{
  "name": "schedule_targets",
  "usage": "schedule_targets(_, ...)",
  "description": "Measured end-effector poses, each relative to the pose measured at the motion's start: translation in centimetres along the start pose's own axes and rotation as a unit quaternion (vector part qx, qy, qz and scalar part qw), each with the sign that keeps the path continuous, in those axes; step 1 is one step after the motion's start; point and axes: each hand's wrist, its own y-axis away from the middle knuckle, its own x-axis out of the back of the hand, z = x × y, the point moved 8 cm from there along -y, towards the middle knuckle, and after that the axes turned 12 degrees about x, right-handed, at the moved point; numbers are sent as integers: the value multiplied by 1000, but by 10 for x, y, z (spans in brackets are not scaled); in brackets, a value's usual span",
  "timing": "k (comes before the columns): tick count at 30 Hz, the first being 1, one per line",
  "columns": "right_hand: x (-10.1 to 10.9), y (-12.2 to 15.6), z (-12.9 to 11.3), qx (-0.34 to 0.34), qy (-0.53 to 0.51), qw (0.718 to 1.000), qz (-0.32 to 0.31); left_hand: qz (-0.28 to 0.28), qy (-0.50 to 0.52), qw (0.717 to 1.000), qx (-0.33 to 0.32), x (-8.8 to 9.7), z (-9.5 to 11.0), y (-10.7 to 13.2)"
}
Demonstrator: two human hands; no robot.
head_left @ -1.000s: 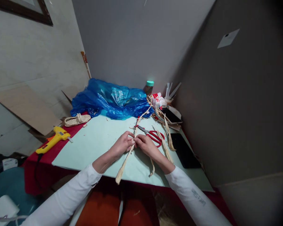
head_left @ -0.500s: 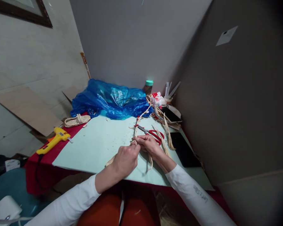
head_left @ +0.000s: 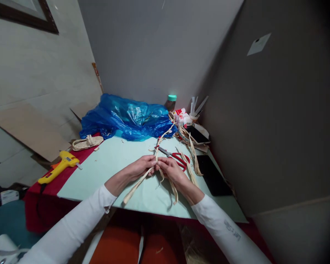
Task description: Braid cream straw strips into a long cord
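I face 3 walls: a pale off-white wall [head_left: 44,77] with faint seams to my left, a smooth grey wall [head_left: 154,47] ahead, and a darker, dimly lit grey wall [head_left: 288,128] to my right. A dark brown picture frame [head_left: 22,18] hangs high on my left, above a flat light-brown board [head_left: 30,128]. Before me stands a red-cloth-draped table [head_left: 34,209], near what looks like a rounded teal seat [head_left: 5,220].
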Motion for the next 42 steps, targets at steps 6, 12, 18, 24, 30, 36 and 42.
schedule_targets(6, 4, 1, -4, 14, 120, 993, 5, -13, 26, 1000, 11, 5, -10, -6)
schedule_targets(12, 10, 6, -7, 49, 295, 954, 20, 19, -37, 999, 19, 5, -6, 2)
schedule_targets(18, 17, 3, -38, 48, 452, 890, -18, 108, -8, 994, 13, 19, -8, 5)
schedule_targets(24, 84, 5, -62, -27, 749, 646, 146, 102, 38, 994, -4, 23, -12, 0)
schedule_targets(30, 98, 5, -45, -84, 773, 621, 101, 112, 47, 993, 1, 29, -16, -2)
schedule_targets(36, 45, 6, -58, 30, 541, 840, 30, 107, 40, 993, -8, 27, -14, -1)
schedule_targets(42, 18, 13, -41, 4, 502, 865, -19, 134, 28, 991, 5, 26, -12, 4)
